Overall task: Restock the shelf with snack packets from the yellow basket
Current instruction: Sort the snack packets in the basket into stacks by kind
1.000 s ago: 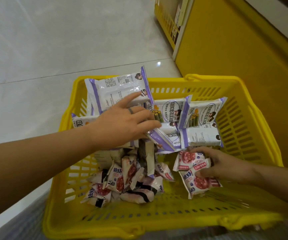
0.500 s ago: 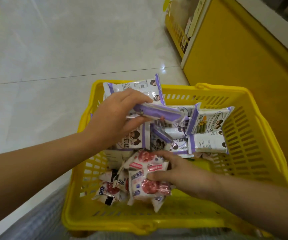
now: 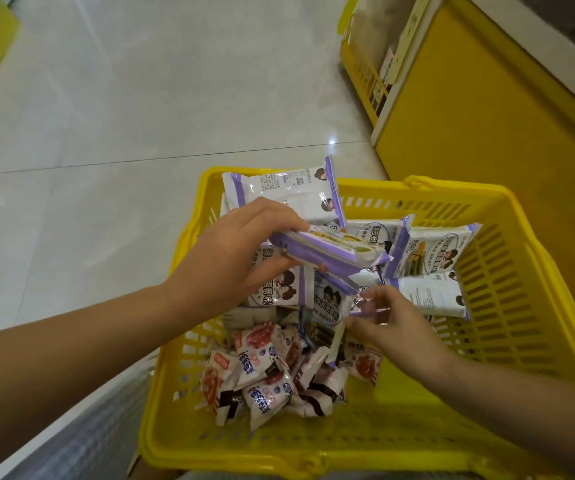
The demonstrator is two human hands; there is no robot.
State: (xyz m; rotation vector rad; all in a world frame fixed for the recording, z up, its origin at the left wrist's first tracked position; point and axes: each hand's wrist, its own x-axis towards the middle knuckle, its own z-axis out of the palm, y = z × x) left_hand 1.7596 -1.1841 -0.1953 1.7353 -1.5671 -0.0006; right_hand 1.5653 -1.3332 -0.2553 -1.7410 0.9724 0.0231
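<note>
Pale glossy tiled floor [image 3: 140, 116] is carrying the slotted yellow plastic basket [image 3: 452, 188], with the yellow shelf unit [image 3: 487, 133] sitting off to the right. Left hand [image 3: 230, 258] is clamping a stack of flat purple-and-white foil snack packets [image 3: 334, 254] just above the basket's far half, long axis running left-to-right, free end pointing shelf-side. Right hand [image 3: 397, 330] is sitting nearer the next upright purple-and-white packet [image 3: 327, 303], just left of its fingertips, long axis near-to-far; fingers are blurring, so I can't tell if it's pinching anything.
</note>
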